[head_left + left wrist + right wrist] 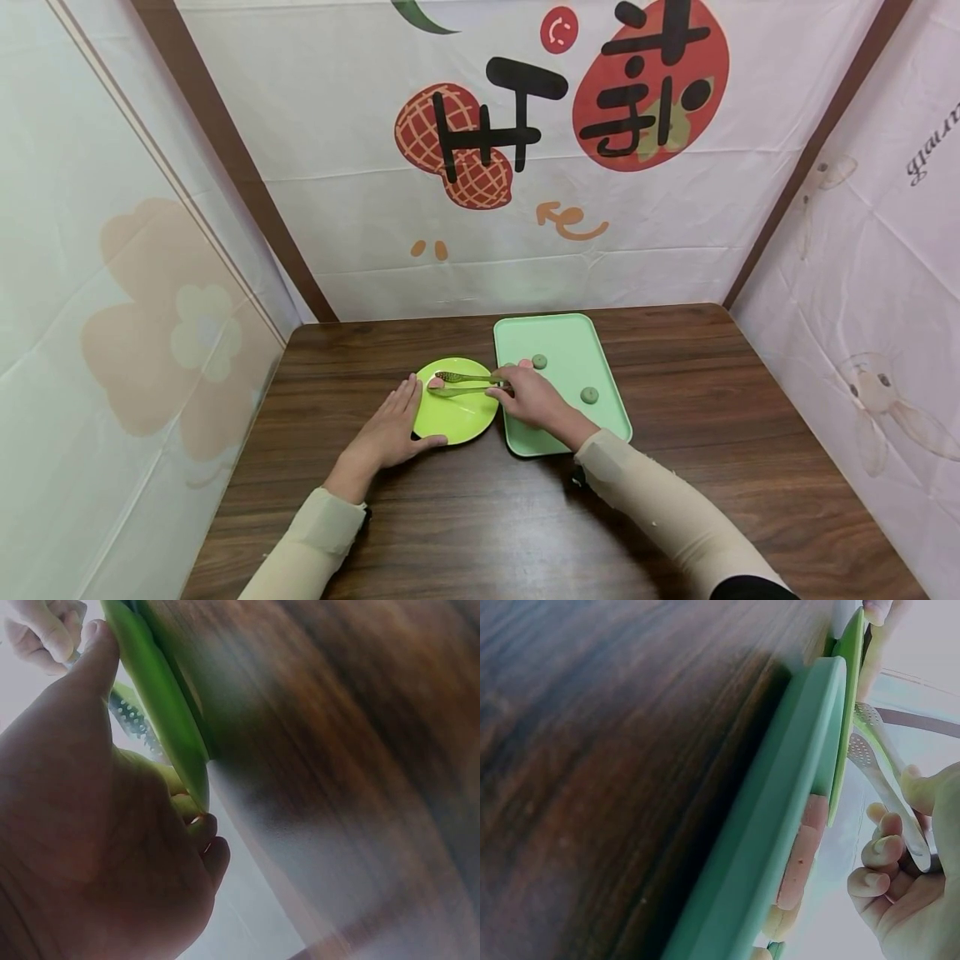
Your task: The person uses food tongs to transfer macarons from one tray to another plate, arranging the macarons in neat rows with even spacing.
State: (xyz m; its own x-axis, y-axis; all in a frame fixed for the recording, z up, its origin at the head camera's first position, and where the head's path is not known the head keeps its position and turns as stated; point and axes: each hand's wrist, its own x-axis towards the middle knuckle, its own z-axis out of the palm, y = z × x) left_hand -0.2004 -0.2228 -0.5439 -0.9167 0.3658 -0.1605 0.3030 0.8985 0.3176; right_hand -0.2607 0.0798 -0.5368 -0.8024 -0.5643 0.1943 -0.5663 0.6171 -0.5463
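My left hand (393, 425) rests against the left rim of a yellow-green plate (465, 425), fingers straight and thumb spread along its front edge. In the left wrist view, the thumb and fingers touch the plate's rim. My right hand (534, 397) holds metal tongs (468, 389) with perforated tips, reaching left over the plate. A small pink round piece (436, 383) is at the tong tips above the plate; whether it is pinched I cannot tell. The right wrist view shows the tong arms (889, 791) slightly apart.
A mint-green tray (562, 342) stands right of the plate. On it lie green round pieces (589, 395) and a pink piece (526, 363), partly behind my right hand. The dark wooden table (480, 517) meets printed cloth walls at the back and sides.
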